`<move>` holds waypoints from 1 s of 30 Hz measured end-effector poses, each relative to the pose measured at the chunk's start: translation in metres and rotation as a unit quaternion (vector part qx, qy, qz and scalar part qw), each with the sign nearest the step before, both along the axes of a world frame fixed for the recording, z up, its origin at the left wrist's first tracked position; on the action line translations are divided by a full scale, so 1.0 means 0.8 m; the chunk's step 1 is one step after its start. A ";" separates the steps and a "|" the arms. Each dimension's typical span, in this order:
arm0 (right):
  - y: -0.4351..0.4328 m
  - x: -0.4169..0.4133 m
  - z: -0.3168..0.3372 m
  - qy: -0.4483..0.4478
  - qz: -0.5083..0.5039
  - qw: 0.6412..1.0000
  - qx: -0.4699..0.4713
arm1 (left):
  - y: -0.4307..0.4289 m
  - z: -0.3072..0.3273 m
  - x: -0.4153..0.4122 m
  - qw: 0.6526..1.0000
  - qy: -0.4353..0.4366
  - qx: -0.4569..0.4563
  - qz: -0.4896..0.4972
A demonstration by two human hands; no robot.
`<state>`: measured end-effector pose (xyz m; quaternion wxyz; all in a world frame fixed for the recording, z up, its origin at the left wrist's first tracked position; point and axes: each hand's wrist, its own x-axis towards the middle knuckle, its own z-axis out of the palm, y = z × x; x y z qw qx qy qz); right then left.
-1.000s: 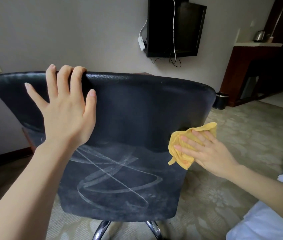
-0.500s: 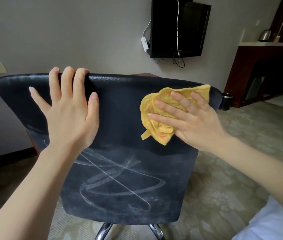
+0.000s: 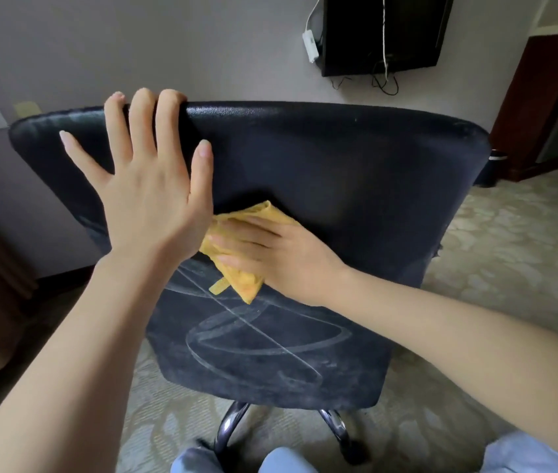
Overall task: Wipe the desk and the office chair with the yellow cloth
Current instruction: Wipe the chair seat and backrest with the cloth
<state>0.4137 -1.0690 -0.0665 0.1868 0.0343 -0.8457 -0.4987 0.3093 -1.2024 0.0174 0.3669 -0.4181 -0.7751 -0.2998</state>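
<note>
office chair [image 3: 339, 172]: one
yellow cloth [image 3: 238, 285]: one
hands: two, left hand [image 3: 147, 206] and right hand [image 3: 281, 257]
wall-mounted television [image 3: 356, 32]: one

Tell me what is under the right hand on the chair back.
The yellow cloth, pressed against the chair back by the right hand. The surface beneath the cloth is hidden.

A wall-mounted television [image 3: 380, 32] is seen high above and right of the right grip [image 3: 281, 257], with a white adapter [image 3: 311, 46] hung at its left edge and cables [image 3: 385, 81] trailing beneath. A dark wooden cabinet [image 3: 543, 104] is placed far right, a black bin [image 3: 496, 169] just beside it. Patterned carpet [image 3: 509, 250] is spread below.
</note>
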 end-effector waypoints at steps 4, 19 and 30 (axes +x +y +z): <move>0.010 0.020 -0.037 -0.055 0.028 0.998 0.007 | -0.004 0.002 0.002 1.000 -0.011 -0.011 0.001; 0.065 0.151 0.058 -0.069 -0.008 0.996 0.046 | -0.020 0.013 0.007 0.999 -0.025 -0.029 -0.036; 0.005 0.078 0.083 0.117 0.005 0.992 0.048 | -0.014 0.006 0.008 0.998 -0.035 -0.007 -0.044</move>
